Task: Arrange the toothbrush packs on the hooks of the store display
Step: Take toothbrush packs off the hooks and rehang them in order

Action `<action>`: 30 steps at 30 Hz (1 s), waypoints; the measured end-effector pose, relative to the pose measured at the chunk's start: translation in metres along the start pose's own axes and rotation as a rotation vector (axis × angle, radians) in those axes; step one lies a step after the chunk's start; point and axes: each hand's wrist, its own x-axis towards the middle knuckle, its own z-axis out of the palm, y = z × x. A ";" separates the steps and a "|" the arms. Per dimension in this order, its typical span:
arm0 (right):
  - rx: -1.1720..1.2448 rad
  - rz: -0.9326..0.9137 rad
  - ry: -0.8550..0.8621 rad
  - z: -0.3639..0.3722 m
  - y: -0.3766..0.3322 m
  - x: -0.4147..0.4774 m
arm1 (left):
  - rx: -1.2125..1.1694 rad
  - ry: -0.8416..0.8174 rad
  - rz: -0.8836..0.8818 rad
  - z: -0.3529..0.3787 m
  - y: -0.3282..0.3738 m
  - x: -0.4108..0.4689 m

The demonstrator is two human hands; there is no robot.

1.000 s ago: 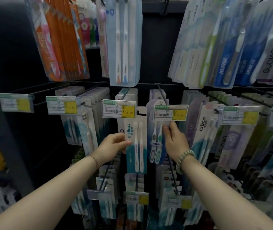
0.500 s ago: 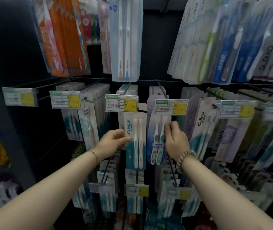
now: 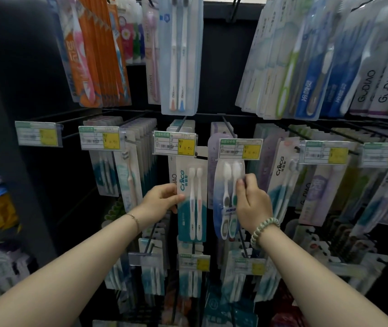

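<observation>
Right grip (image 3: 253,201) slid down green pack (image 3: 226,185), pinching it; left grip (image 3: 160,200) pinches Cnice pack (image 3: 193,208); both seem hooked, needing only straightening.

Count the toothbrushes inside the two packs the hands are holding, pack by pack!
Cnice toothbrush pack, held by the left hand: 2 toothbrushes
Blue toothbrush pack, pinched by the right hand: 2 toothbrushes
Total: 4 toothbrushes
</observation>
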 end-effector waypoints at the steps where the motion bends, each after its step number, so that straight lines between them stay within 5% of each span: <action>1: 0.013 -0.004 0.009 0.000 -0.001 -0.001 | -0.001 0.002 0.001 0.000 -0.001 -0.001; 19: 0.008 -0.020 -0.092 0.016 -0.004 -0.019 | -0.155 0.243 -0.010 -0.026 -0.011 -0.006; 30: 0.008 -0.013 -0.075 0.015 0.000 -0.019 | -0.148 0.027 -0.002 -0.017 0.004 0.007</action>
